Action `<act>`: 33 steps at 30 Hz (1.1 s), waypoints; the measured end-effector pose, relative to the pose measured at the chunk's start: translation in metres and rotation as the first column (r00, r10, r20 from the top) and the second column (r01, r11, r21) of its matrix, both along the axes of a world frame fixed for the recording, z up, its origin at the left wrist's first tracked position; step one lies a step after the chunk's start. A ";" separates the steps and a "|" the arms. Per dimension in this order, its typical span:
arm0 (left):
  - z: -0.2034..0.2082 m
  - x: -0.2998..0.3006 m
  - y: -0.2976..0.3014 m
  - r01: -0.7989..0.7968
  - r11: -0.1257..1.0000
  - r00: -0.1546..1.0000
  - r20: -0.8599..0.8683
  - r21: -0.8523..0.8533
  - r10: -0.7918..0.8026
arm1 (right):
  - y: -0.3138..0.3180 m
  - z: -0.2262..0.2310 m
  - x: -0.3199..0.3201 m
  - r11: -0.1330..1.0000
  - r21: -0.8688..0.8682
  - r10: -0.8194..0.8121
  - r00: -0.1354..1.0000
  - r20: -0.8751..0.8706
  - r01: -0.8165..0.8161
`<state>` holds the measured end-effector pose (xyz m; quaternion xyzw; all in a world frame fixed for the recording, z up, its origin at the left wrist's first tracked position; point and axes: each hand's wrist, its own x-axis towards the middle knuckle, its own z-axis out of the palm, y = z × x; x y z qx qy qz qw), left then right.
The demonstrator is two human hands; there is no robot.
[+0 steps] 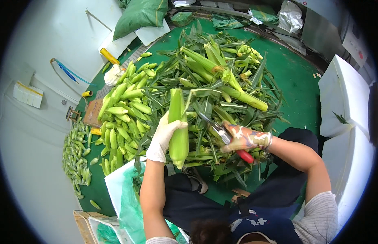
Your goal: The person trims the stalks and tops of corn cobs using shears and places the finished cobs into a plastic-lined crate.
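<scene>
My left hand (161, 136), in a white glove, is closed around an ear of corn (179, 142) in its green husk. The ear is upright in the picture, its rounded end toward me. To its right, my right hand (249, 137), in a camouflage-patterned glove, grips a pair of pruning shears (225, 136). A red handle shows below that hand, and the blades point up and left, apart from the ear. Beneath both hands lies a big heap of corn leaves and stalks (248, 96). Left of it is a pile of husked-over corn ears (126, 122).
Smaller wrapped-looking ears (77, 146) lie along the left wall. A white foam box (112, 183) with a green plastic liner (130, 207) stands by my left forearm. White foam boxes (343, 97) are stacked at right. A full green sack (140, 16) lies at the back on the green floor.
</scene>
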<state>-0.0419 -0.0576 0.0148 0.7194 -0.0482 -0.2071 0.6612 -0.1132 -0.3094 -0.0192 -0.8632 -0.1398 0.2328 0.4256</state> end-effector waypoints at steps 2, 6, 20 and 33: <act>-0.006 -0.003 -0.010 0.028 0.999 1.000 0.007 0.047 -0.028 | 0.010 0.010 0.007 0.997 0.069 -0.029 0.999 -0.020 0.030; -0.003 -0.009 -0.015 0.095 0.995 0.995 0.020 0.036 -0.096 | 0.014 -0.002 0.034 0.759 0.604 -0.194 0.970 -0.149 0.245; -0.151 0.196 0.310 -0.939 0.151 0.293 -0.483 -0.310 0.825 | -0.014 -0.082 0.066 0.671 -0.696 -0.076 0.958 0.277 0.255; -0.091 0.179 0.275 -0.474 0.868 0.880 -0.082 -0.145 0.467 | -0.033 -0.068 0.078 0.834 -0.535 -0.119 0.991 0.064 0.135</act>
